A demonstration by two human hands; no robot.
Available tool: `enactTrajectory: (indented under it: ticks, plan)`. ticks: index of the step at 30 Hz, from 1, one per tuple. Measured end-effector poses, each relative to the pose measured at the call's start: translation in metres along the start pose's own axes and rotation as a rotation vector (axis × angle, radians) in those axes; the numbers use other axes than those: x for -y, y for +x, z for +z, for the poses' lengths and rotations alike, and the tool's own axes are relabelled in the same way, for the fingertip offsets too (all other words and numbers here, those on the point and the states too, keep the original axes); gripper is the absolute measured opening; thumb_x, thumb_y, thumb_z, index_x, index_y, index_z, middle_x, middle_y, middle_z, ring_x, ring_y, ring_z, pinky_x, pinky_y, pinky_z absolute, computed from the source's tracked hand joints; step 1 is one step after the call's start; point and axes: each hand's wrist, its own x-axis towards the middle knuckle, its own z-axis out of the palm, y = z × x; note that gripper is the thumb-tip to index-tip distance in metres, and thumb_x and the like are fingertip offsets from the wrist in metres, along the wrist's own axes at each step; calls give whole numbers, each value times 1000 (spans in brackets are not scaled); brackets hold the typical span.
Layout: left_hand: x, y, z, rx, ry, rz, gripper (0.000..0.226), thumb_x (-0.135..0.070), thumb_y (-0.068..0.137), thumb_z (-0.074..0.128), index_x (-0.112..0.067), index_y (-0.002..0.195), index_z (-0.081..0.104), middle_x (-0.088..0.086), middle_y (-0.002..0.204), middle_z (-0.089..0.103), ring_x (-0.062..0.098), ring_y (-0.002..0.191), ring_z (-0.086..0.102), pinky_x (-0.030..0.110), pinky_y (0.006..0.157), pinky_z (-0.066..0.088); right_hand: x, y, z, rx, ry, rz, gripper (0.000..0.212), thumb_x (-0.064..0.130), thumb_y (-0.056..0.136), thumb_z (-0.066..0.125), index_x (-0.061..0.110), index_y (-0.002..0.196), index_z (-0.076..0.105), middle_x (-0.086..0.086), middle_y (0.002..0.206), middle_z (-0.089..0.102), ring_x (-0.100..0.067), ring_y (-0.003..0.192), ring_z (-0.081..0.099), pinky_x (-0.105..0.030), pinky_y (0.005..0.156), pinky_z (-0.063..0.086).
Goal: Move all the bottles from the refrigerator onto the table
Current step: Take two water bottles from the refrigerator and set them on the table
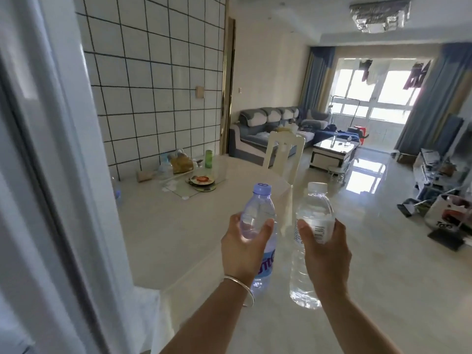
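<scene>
My left hand [245, 245] is wrapped around a bluish water bottle [259, 213] with a purple cap and a blue label. My right hand [324, 251] grips a clear water bottle [315, 213] with a white cap and a barcode label. Both bottles are upright and held in the air, side by side, above the near corner of the cream table [184, 226]. The white refrigerator door [51, 175] fills the left edge of the head view; its inside is hidden. Another small bottle [117, 190] stands by the table's left edge, partly hidden.
At the table's far end by the tiled wall lie food bags [180, 162], a green cup [209, 158], a plate [201, 180] and a glass sheet. A cream chair [283, 152] stands behind the table. Open tiled floor lies to the right, with clutter [441, 210] at the far right.
</scene>
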Motion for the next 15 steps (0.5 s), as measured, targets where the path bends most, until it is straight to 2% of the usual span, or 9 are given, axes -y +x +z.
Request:
enactTrajectory:
  ticks: [5,8,11,13,15]
  plan:
    - [31,80,38,-65,13,-33,52,-68,53,58,-31,89,55,-7,82,68,5,78,65,20,71,50,-27,82,59,82,53,45,55,43,79,67,15,123,50,-10,104,64,-33,93,59,-36,79,43]
    - [57,128,53,-129,39,-65,47,-65,54,64,-34,88,54,-5,85,69,5,79,65,17,69,48,-48,127,109,175,84,39,61,52,74,68,18,122,51,-7,98,63,-28,85,55,-31,73,38]
    - [80,179,63,-226,96,-73,45,-63,56,64,-33,87,55,-7,84,69,6,79,65,20,69,48,-59,173,159,268,122,16,66,59,66,60,19,119,52,-2,90,59,-23,79,50,-30,71,33]
    - [92,211,67,-305,125,-87,46,-66,56,63,-34,88,54,-7,83,69,8,80,66,21,71,49,-61,203,191,368,147,14,56,49,75,69,16,117,53,-2,88,58,-24,78,51,-29,68,32]
    - [99,243,69,-382,164,-105,40,-60,64,68,-32,89,54,-6,83,69,10,80,66,17,67,46,-62,230,224,451,157,-16,45,39,79,69,15,114,53,-3,85,59,-27,78,56,-31,66,34]
